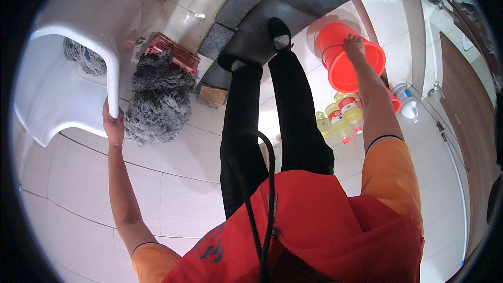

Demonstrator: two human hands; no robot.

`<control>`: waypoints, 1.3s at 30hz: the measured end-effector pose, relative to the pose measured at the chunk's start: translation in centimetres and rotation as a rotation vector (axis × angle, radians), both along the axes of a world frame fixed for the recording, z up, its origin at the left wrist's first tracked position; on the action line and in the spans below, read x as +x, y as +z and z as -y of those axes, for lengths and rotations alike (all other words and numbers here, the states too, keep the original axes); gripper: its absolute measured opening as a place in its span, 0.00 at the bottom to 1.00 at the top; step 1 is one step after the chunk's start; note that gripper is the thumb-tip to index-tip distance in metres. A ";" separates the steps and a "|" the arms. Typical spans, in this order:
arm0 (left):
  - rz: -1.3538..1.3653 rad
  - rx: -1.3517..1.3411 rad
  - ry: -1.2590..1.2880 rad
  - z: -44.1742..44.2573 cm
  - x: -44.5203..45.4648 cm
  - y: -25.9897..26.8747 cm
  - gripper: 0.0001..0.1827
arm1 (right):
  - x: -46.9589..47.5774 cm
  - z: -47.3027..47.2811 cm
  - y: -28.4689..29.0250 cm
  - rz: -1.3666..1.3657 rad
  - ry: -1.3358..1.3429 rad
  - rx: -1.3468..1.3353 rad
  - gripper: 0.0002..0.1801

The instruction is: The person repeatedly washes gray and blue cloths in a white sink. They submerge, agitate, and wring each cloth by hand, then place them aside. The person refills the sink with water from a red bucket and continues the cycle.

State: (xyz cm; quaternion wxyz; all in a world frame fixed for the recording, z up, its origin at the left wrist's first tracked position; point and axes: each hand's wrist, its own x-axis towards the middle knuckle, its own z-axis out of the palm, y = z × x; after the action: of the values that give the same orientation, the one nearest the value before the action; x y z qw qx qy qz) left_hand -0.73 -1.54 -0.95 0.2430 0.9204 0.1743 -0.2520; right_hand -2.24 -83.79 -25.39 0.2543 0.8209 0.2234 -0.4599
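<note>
On the left stands a white ceramic mop sink point(84, 11), and my left hand point(113, 125) grips the near end of its raised rim. A wet grey mop head point(84, 57) lies inside that sink. My right hand point(355, 47) is on a red plastic bucket point(338, 35), fingers over the outside of its wall by the rim. The bucket is tilted with its mouth towards me, and its inside looks bare. A thin handle point(333, 47) hangs at its side. Shaggy grey mop heads point(159, 98) rest beside the sink, close to my left hand.
Several oil-type bottles point(346, 106), a second red container point(393, 102) and a white jug point(406, 102) stand right. Left of my feet are a pink plastic basket point(173, 53), dark stone blocks point(235, 8) and a wooden block point(212, 96). A dark mat point(306, 0) lies underfoot.
</note>
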 end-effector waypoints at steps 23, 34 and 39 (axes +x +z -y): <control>0.175 0.007 -0.202 2.6 1.5 1.0 0.34 | 14.6 -7.3 20.9 -0.099 -2.091 0.692 0.17; 0.247 0.051 -0.233 2.1 0.8 1.2 0.36 | 21.0 -17.0 6.2 0.037 -2.666 1.075 0.14; 0.142 0.137 -0.197 2.2 1.4 0.9 0.38 | 20.0 -13.7 0.4 -0.407 -2.929 1.092 0.12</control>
State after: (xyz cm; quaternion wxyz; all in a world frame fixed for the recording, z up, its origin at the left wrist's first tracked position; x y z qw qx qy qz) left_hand 0.69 -3.78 -0.04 0.1655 0.9630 0.0820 -0.1965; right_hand 17.78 -70.09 -24.96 0.7420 -0.2318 0.5716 0.2625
